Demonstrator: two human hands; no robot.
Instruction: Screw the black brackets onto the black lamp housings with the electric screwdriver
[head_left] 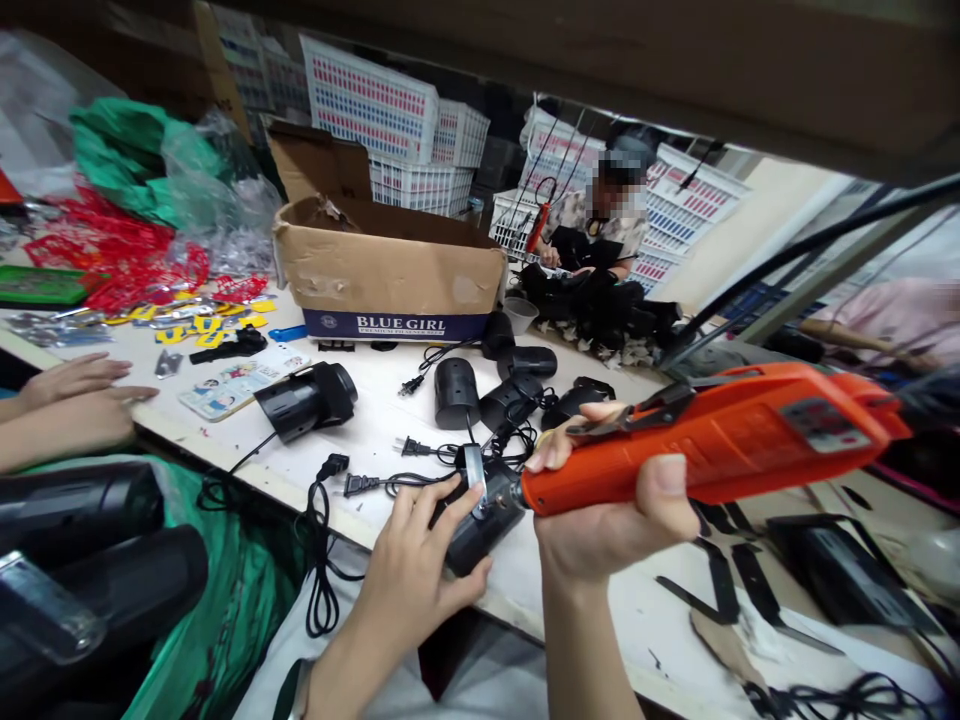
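My right hand [611, 530] is wrapped round an orange electric screwdriver [720, 440], which lies almost level and points left. Its tip meets a black cylindrical housing [484, 535] near the table's front edge, beside a shiny metal bracket [472, 470] on that housing. Fingers of my left hand [420, 560] press on the housing and bracket from the left, the thumb along the near side, steadying it. The screw itself is too small to make out. Just behind, several more black cylinders [456, 390] with cords and plugs [364, 484] stand or lie on the table.
A brown cardboard box [390, 265] stands at the back. At left, another person's hands [82, 400] rest by a green bag [225, 580] of black cylinders. A co-worker [600, 220] sits beyond black parts. Black brackets [712, 580] lie at right; a dark shelf [675, 80] hangs overhead.
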